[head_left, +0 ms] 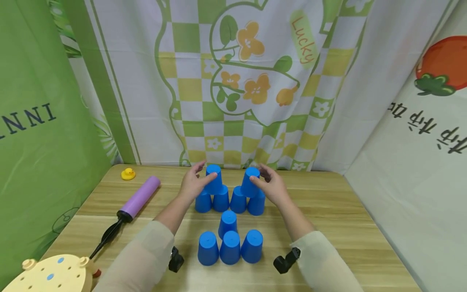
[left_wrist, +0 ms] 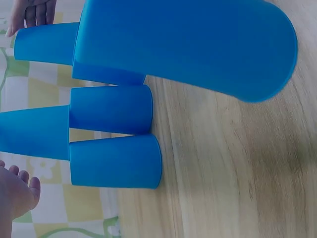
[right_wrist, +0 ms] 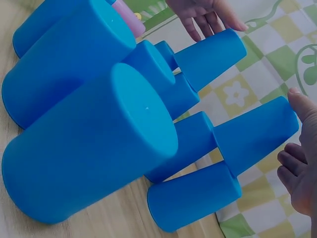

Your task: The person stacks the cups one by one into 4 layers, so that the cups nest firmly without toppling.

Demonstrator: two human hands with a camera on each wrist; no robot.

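In the head view a back row of upside-down blue cups point(head_left: 203, 202) stands on the table, with a left upper cup point(head_left: 213, 180) and a right upper cup point(head_left: 250, 183) stacked on top, each bridging a pair. My left hand point(head_left: 194, 183) is beside the left upper cup, thumb extended along it and fingers loosely spread. Beside the right upper cup is my right hand point(head_left: 274, 187); its thumb tip lies right at the cup's top edge in the right wrist view, fingers point(right_wrist: 292, 163) apart from the wall. Neither hand curls round a cup.
Closer to me stand three upside-down blue cups point(head_left: 230, 248) in a row, a single cup point(head_left: 228, 224) behind them. A purple hand pump point(head_left: 140, 197), yellow rubber duck point(head_left: 128, 174) and cream-coloured toy point(head_left: 54, 275) are on the left. A patterned curtain point(head_left: 197, 134) hangs behind the wooden table point(head_left: 313, 207).
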